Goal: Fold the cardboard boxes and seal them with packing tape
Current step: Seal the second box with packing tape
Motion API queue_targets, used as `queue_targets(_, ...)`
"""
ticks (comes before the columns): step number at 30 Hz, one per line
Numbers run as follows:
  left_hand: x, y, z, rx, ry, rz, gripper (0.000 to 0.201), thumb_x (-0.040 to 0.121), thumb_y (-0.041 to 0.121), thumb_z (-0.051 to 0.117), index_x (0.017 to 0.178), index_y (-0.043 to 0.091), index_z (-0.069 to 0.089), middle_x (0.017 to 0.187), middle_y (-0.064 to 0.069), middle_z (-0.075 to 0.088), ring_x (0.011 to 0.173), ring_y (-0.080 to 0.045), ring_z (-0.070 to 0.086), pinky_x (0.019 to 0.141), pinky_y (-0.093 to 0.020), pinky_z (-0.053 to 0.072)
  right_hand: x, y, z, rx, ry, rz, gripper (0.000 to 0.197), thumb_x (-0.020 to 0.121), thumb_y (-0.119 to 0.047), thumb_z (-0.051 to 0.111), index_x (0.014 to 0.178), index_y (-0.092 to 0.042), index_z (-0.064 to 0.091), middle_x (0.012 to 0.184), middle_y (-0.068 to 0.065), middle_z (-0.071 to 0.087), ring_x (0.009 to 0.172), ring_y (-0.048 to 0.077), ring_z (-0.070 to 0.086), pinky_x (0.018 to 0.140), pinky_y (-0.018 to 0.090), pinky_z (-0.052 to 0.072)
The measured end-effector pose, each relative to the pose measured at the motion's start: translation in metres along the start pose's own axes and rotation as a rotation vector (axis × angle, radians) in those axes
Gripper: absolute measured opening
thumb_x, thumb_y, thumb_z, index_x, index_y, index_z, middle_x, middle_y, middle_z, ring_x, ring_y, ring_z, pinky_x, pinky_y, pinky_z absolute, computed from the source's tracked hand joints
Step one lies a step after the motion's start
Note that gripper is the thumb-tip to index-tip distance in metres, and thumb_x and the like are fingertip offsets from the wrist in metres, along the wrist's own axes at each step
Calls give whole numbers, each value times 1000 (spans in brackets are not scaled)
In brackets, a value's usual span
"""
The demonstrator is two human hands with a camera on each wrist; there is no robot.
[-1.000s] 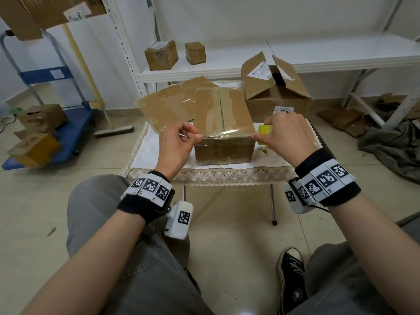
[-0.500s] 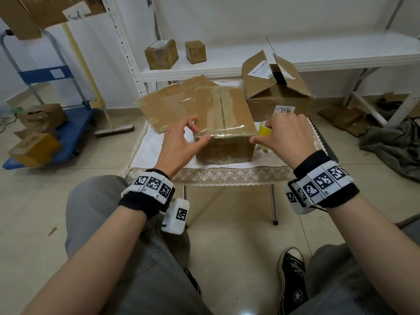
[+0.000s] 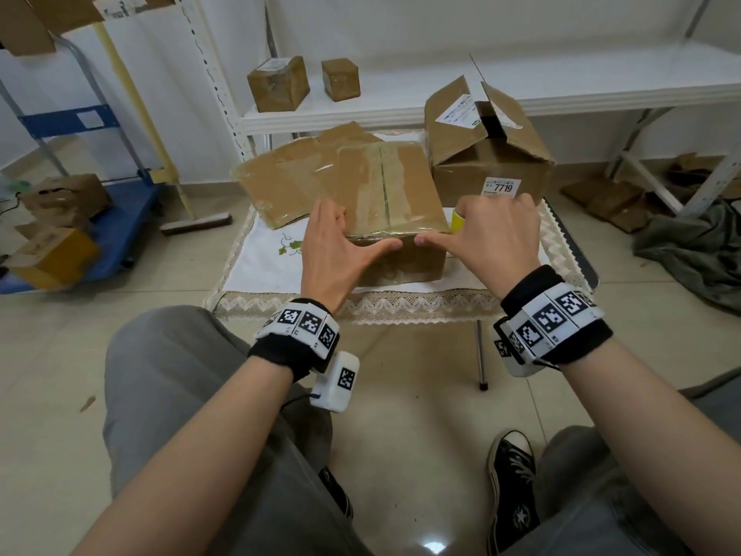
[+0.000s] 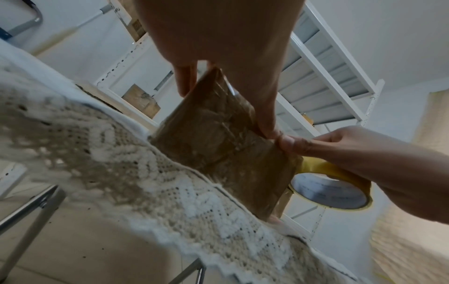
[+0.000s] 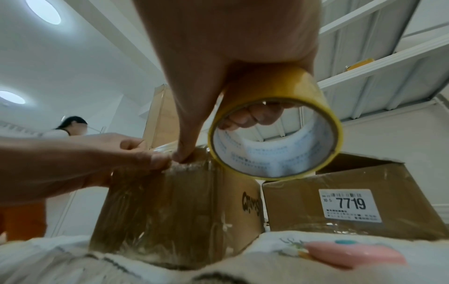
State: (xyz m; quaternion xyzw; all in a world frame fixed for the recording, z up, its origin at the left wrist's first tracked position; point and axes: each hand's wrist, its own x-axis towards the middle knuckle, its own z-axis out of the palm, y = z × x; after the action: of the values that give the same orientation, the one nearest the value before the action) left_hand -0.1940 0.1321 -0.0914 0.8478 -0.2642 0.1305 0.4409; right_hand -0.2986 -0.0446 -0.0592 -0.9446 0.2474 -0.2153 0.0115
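At centre frame, both thumbs press tape onto the box (image 3: pixel 385 202) front edge; left hand (image 3: pixel 328 250) spread flat, right hand (image 3: pixel 497 234) fingers hooking the tape roll (image 5: pixel 274 126). Rubbing outward should bond it.

White walls (image 3: pixel 401 30) and pale floor tiles (image 3: pixel 421 455) frame a white metal shelf unit (image 3: pixel 561 94). A blue trolley (image 3: pixel 120 218) stands at left. Round ceiling lights (image 5: pixel 43 11) glow overhead.

Storeroom: metal shelving (image 3: pixel 441 110), platform trolley (image 3: pixel 100 218), cartons.
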Motion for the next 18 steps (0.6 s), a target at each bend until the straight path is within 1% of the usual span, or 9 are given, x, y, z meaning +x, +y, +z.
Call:
queue_targets(2,2,-8,-5,-60,0,6,69,59,55,90,80,15,39,92,-2,56,106,-11,60,74,-11,41,2,4,-1,37,-20,-8,64,71,-85,58,74,-22,59,64,-2,52,74,26,60,92,41,37)
queue_targets(4,3,-15,-10,-128,-19,9,61,62,45,92,82,12,44,93,0,61,111,-6,61,79,-6,42,4,9,-3,64,-34,-22,58,74,-79,64,67,-22,54,59,-7,48,65,22,52,92,42,37)
queue_targets(5,4,-19,-12,-160,-30,8,58,64,41,92,83,10,46,95,2,64,114,-4,62,83,-6,44,6,11,-3,75,-34,-31,59,75,-75,67,61,-21,47,55,-8,44,59,19,45,91,42,37)
queue_targets(7,5,-25,-17,-216,-53,2,55,66,35,92,87,9,47,101,4,68,117,0,61,93,-16,50,9,15,-3,81,-38,-54,61,76,-70,70,57,-22,37,52,-7,40,55,17,39,89,42,37)
queue_targets(9,7,-31,-20,-255,-82,1,55,66,32,91,90,12,46,106,4,69,115,3,61,97,-22,51,11,17,-4,81,-54,-78,58,77,-67,72,58,-24,38,56,-8,43,63,20,44,90,41,35)
queue_targets(11,9,-33,-23,-262,-111,6,51,67,29,91,92,18,49,110,4,68,113,1,62,98,-23,50,14,21,-5,107,-86,-101,54,77,-66,72,59,-26,41,58,-7,47,69,21,48,92,40,35)
queue_targets(13,10,-34,-26,-285,-138,3,44,69,25,90,95,25,54,112,2,68,112,-3,62,100,-26,50,16,24,-5,176,-109,-124,58,75,-67,74,58,-22,41,56,-5,49,62,20,48,91,40,37)
queue_targets(16,12,-36,-29,-303,-189,15,33,74,19,87,96,13,63,109,4,64,116,-3,60,105,-36,48,17,30,-2,353,-68,-131,63,75,-67,72,55,-17,40,54,3,47,59,23,52,81,36,37)
queue_targets(18,12,-34,-31,-316,-223,-5,28,79,21,84,95,10,63,111,4,61,118,-3,59,104,-36,47,18,32,0,412,-21,-121,60,82,-63,67,55,-15,46,56,9,53,64,27,56,88,39,41)
